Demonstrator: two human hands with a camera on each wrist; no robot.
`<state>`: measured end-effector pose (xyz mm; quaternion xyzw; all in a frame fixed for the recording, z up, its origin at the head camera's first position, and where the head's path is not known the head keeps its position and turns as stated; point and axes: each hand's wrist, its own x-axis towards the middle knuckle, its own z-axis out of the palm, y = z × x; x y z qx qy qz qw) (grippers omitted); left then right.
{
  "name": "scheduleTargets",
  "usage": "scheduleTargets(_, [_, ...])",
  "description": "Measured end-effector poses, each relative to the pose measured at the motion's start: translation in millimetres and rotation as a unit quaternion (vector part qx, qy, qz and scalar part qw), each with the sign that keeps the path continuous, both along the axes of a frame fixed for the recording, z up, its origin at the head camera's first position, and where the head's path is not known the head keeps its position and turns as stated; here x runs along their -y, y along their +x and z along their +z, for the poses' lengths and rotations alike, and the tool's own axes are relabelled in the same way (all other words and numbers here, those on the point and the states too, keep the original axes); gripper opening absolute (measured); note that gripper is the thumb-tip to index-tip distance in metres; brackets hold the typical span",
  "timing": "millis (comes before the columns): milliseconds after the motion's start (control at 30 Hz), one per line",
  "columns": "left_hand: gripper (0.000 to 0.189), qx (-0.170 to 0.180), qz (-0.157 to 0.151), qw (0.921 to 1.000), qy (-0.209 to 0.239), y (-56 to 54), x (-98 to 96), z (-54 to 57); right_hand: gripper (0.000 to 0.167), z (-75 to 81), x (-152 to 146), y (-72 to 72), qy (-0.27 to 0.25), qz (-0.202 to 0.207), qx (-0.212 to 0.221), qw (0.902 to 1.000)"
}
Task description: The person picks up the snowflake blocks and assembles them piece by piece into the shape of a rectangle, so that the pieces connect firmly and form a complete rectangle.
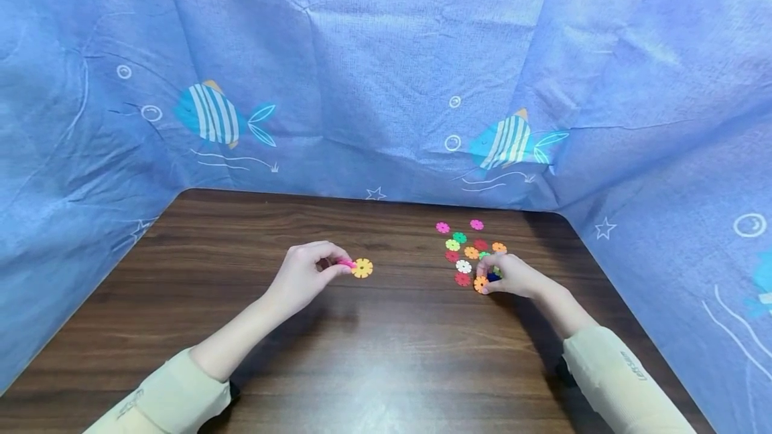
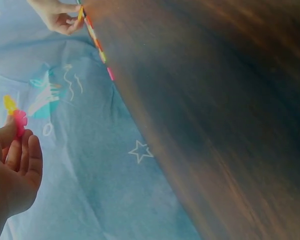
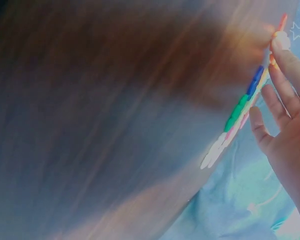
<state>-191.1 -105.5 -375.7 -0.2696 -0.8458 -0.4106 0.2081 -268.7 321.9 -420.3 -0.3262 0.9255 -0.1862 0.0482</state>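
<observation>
My left hand [image 1: 310, 270] pinches a pink notched plastic disc [image 2: 20, 122] between thumb and fingers, above the left-middle of the table. Joined to its edge is a yellow notched disc [image 1: 362, 268], which sticks out to the right past the fingertips. On the right side, my right hand [image 1: 509, 275] reaches down to the spread of loose discs. Its thumb and fingertips pinch an orange notched disc [image 1: 480, 284] at the near edge of the group. A dark blue disc [image 1: 494, 277] is partly hidden under that hand.
Several loose discs lie flat beyond and left of the right hand, among them a white one [image 1: 463, 266], a red one [image 1: 462, 279], a green one [image 1: 460, 237] and a pink one [image 1: 443, 227]. A blue fish-print curtain [image 1: 386, 86] hangs behind the dark wooden table [image 1: 374, 353].
</observation>
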Motion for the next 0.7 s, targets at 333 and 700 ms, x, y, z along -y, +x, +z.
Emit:
scheduleTargets(333, [0.012, -0.002, 0.005, 1.0, 0.001, 0.0, -2.8, 1.6, 0.025, 7.5, 7.4, 5.5, -0.021, -0.014, 0.013, 0.9996])
scheduleTargets(700, [0.012, 0.008, 0.012, 0.9999, -0.003, 1.0, -3.6, 4.4, 0.02, 37.2, 31.4, 16.6, -0.103, -0.046, 0.006, 0.9936])
